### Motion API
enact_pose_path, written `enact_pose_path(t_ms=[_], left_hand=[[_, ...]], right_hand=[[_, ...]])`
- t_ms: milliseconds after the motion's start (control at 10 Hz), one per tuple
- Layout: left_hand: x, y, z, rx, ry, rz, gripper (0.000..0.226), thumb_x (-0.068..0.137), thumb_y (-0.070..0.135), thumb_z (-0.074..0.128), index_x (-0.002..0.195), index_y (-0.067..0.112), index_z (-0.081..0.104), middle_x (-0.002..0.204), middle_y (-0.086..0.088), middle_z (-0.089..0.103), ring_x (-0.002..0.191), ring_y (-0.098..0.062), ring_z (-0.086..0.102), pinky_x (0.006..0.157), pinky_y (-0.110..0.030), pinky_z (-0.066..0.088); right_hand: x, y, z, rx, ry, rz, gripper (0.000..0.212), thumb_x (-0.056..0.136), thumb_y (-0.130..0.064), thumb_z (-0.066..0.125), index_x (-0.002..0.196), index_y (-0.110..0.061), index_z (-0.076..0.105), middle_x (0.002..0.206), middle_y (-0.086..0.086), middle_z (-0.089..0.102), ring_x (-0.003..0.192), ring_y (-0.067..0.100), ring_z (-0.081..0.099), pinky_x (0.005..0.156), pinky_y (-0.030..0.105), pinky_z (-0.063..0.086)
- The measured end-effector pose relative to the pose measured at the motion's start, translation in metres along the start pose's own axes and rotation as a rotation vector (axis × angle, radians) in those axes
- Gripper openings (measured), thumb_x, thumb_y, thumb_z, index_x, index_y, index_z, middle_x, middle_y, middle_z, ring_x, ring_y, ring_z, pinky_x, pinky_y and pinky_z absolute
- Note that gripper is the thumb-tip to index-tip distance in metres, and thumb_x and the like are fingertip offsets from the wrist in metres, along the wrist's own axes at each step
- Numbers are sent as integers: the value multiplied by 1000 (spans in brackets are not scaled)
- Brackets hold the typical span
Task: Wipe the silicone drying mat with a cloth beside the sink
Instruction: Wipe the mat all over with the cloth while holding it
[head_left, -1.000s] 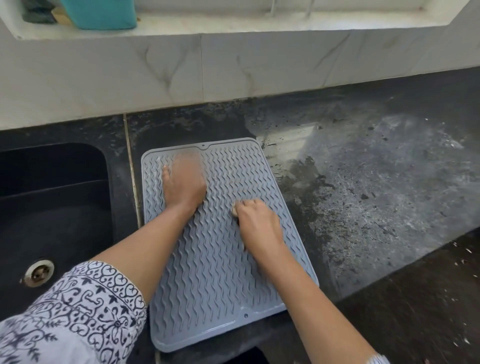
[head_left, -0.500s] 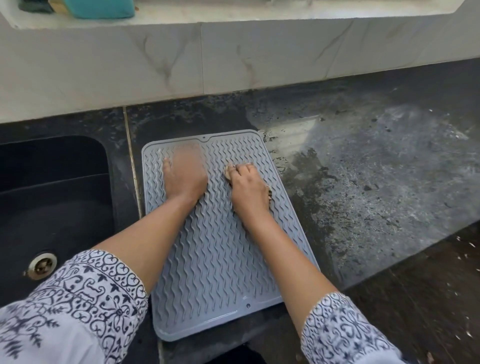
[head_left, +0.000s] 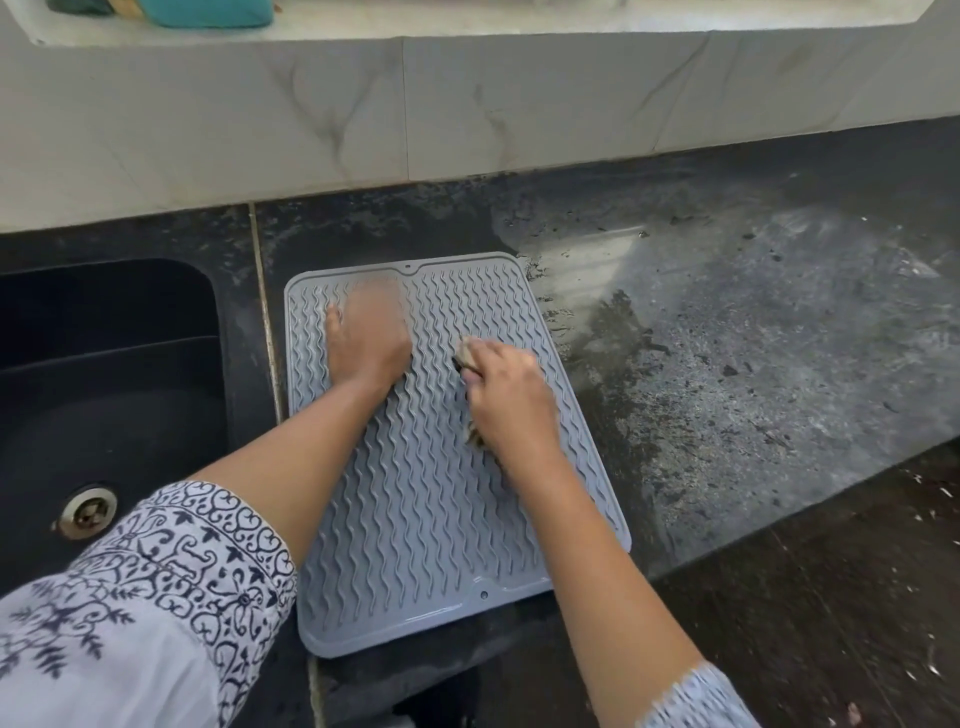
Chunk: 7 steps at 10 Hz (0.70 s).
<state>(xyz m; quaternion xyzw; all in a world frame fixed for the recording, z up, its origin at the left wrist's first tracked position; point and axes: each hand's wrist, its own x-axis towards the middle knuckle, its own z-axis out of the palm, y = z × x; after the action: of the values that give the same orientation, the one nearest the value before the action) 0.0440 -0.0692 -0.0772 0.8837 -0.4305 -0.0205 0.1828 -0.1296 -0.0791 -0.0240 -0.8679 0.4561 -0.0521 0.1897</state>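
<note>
Right of sink (head_left: 104, 364), on table (head_left: 727, 364): mat (head_left: 431, 519) under both hands.
R hand (head_left: 506, 395) fingers grasp cloth (head_left: 470, 358); L hand (head_left: 366, 343) pressed flat, fingers released.

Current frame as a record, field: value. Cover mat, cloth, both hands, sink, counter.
target: grey silicone mat, wavy ridges, flat on the counter
tool: cloth, bunched under the right hand, only edges show
holding: left hand, palm down on the mat's far left part, fingers blurred
wiping: right hand grips the cloth against the mat's right half
left of mat: dark sink with metal drain
right of mat: dark counter with pale smears and specks
</note>
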Motion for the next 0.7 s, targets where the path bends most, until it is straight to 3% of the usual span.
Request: enact_pose_path(t_ms=[100, 300, 400, 500, 600, 700], left_hand=[[0, -1, 1, -4, 3, -4, 48, 96, 23, 35, 143, 18, 37, 151, -2, 36, 141, -21, 26, 116, -48, 13], [-1, 0, 1, 5, -5, -6, 48, 96, 25, 33, 144, 19, 35, 152, -2, 34, 142, -21, 25, 117, -49, 13], [0, 0, 1, 5, -7, 0, 48, 96, 25, 33, 144, 19, 35, 152, -2, 33, 142, -21, 25, 117, -49, 13], [0, 0, 1, 12, -5, 1, 49, 96, 25, 33, 144, 18, 35, 152, -2, 34, 142, -21, 25, 117, -49, 13], [0, -1, 1, 7, -4, 1, 48, 96, 25, 33, 144, 18, 35, 152, -3, 34, 142, -22, 25, 117, -49, 13], [-1, 0, 1, 1, -4, 4, 48, 96, 25, 33, 144, 18, 35, 152, -3, 34, 142, -22, 25, 117, -49, 13]], right_hand=[[10, 0, 35, -98, 58, -84, 48, 96, -35, 41, 142, -22, 34, 150, 4, 35, 140, 27, 22, 112, 46, 18], [-37, 17, 24, -116, 63, -160, 51, 89, -1, 52, 138, -12, 42, 142, 10, 46, 136, 32, 35, 102, 39, 41], [-106, 21, 9, -173, -16, -127, 60, 68, 0, 78, 124, -11, 60, 125, 8, 62, 118, 30, 57, 83, 32, 54], [-136, 24, -24, -154, -237, -146, 64, 75, -1, 69, 133, -19, 51, 135, -3, 53, 122, 23, 52, 97, 30, 46], [-122, 23, -57, -49, -225, -79, 45, 91, -14, 53, 131, -33, 49, 128, -12, 55, 102, 12, 58, 89, 26, 45], [-79, 11, -45, 69, -1, -26, 40, 96, -22, 46, 135, -28, 45, 129, -10, 55, 96, 6, 52, 84, 18, 38]])
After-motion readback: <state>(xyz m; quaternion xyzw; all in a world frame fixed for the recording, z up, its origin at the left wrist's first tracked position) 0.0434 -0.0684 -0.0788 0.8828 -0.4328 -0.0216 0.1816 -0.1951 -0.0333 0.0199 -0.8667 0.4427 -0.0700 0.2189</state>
